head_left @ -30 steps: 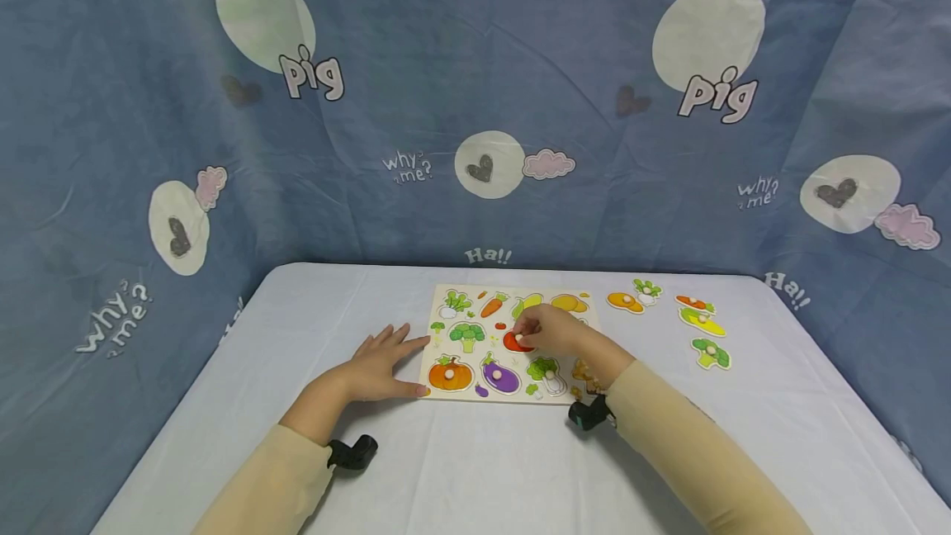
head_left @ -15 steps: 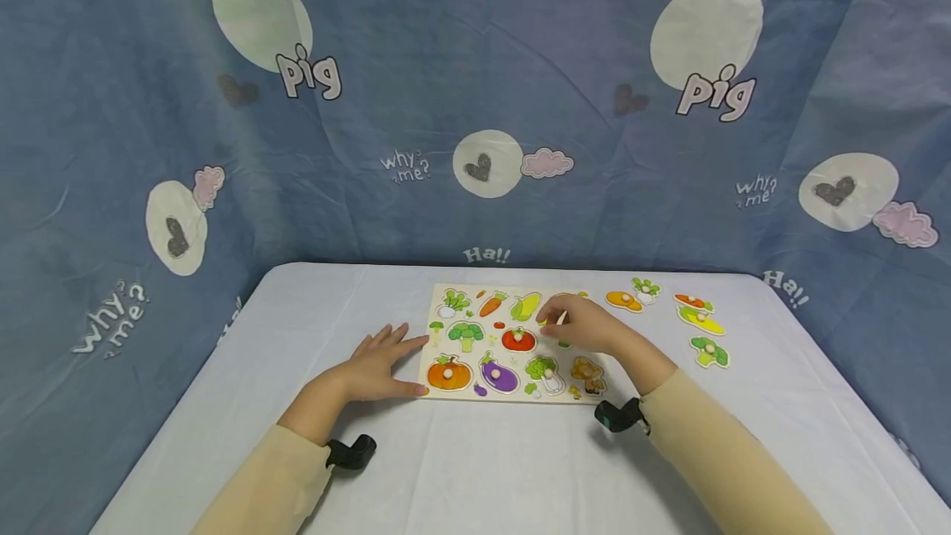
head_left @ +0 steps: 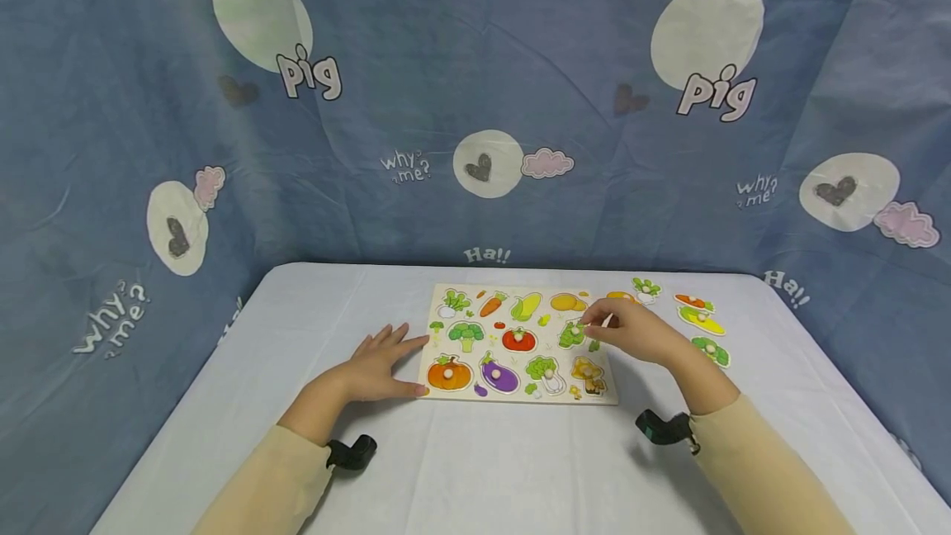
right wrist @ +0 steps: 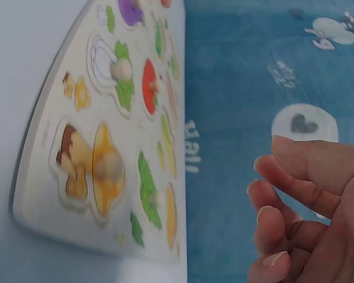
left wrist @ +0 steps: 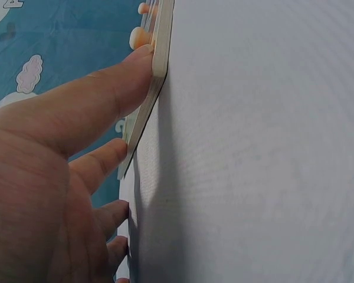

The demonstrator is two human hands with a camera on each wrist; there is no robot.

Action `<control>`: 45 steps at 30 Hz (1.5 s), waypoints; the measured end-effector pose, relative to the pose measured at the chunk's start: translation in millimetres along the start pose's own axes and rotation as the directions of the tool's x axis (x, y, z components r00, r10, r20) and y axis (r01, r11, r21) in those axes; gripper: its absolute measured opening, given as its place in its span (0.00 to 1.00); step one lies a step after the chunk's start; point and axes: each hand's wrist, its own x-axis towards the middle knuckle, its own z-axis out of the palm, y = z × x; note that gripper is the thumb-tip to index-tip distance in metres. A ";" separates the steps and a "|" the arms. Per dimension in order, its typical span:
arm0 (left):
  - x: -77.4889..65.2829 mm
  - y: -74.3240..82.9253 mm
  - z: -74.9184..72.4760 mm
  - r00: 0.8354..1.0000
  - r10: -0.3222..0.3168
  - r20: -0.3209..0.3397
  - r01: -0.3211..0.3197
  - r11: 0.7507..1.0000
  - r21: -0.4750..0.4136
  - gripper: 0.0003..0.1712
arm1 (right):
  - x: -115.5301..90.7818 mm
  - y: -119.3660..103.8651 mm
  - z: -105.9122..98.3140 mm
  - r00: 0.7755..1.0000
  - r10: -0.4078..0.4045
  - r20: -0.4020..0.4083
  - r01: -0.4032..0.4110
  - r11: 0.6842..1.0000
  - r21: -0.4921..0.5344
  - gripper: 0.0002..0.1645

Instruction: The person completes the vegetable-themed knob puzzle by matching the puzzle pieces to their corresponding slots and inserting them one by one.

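Observation:
A wooden vegetable puzzle board [head_left: 481, 395] lies on the table. My left hand [head_left: 379, 366] rests at its left edge with fingers spread; in the left wrist view the thumb [left wrist: 106, 97] presses the board's edge. My right hand [head_left: 635, 329] is over the board's right edge, fingers loosely bent and holding nothing. Its fingertips are beside the green pepper piece [head_left: 571, 335]. Knobbed pieces in the board include the tomato [head_left: 518, 340], pumpkin [head_left: 449, 374], eggplant [head_left: 500, 376], bok choy [head_left: 545, 374] and mushroom [right wrist: 109, 171].
Loose pieces lie right of the board: a radish [head_left: 647, 291], a carrot [head_left: 693, 301], a corn [head_left: 701, 320], a broccoli [head_left: 709, 349] and a potato [head_left: 621, 296], partly behind my right hand. A white cloth [head_left: 475, 469] covers the table; a blue printed curtain [head_left: 416, 213] hangs behind.
My right hand has left the tomato piece's knob and moved right across the board, uncovering the green pepper and potato spots. My left hand has stayed in place.

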 end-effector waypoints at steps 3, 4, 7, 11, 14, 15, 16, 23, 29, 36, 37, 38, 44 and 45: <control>0.2 -0.6 -0.4 1.000 -0.001 -0.003 0.001 1.000 0.001 0.53 | -8.8 4.9 -7.3 1.000 0.008 -0.026 -0.008 1.000 -0.009 0.13; 0.2 -0.9 -0.4 1.000 -0.001 -0.003 0.001 1.000 0.000 0.53 | -11.6 6.6 -9.7 0.999 0.012 -0.033 -0.012 1.000 -0.009 0.13; -0.1 -1.6 -0.2 1.000 -0.002 -0.002 0.002 1.000 0.002 0.53 | -18.5 12.2 -16.0 0.998 0.027 -0.051 -0.028 0.999 -0.019 0.13; -0.2 -3.1 0.5 1.000 -0.007 0.003 0.007 1.000 0.005 0.53 | -27.4 18.8 -23.6 0.996 0.040 -0.077 -0.041 0.999 -0.019 0.11; 1.0 -4.4 1.6 1.000 -0.011 0.006 0.011 1.000 0.002 0.53 | -35.0 24.1 -29.6 0.993 0.058 -0.103 -0.061 0.998 -0.025 0.10; 1.3 -4.8 2.1 1.000 -0.010 0.006 0.010 1.000 0.001 0.53 | -37.7 26.2 -31.5 0.992 0.064 -0.113 -0.068 0.997 -0.030 0.10; 1.7 -5.0 2.5 1.000 -0.012 0.007 0.012 1.000 0.002 0.53 | -40.4 28.4 -33.3 0.989 0.072 -0.127 -0.077 0.996 -0.035 0.10; 2.3 -4.4 3.2 1.000 -0.010 0.000 0.010 1.000 0.011 0.53 | -56.6 48.0 -42.6 0.973 0.102 -0.208 -0.118 0.990 -0.071 0.13; 0.5 -1.7 1.2 1.000 -0.012 0.003 0.012 1.000 0.004 0.53 | -67.0 70.1 -48.5 0.962 0.168 -0.217 -0.182 0.982 -0.048 0.19; -0.4 -2.2 1.5 1.000 -0.013 0.001 0.013 1.000 0.007 0.53 | -72.7 94.7 -54.8 0.938 0.240 -0.250 -0.255 0.966 -0.032 0.20; -0.3 -2.4 1.8 1.000 -0.014 -0.001 0.014 1.000 0.006 0.53 | -72.9 98.1 -55.4 0.936 0.242 -0.254 -0.259 0.965 -0.033 0.19; -0.1 -2.5 2.0 1.000 -0.015 -0.001 0.015 1.000 0.005 0.53 | -73.1 101.3 -55.5 0.934 0.247 -0.259 -0.264 0.964 -0.034 0.19; 0.1 -2.0 1.7 1.000 -0.017 -0.001 0.017 1.000 0.006 0.53 | -77.1 116.7 -56.7 0.921 0.297 -0.251 -0.309 0.951 -0.010 0.19; 0.1 -1.7 1.5 1.000 -0.018 -0.002 0.018 1.000 0.005 0.53 | -77.6 119.0 -56.8 0.920 0.305 -0.248 -0.316 0.949 -0.006 0.19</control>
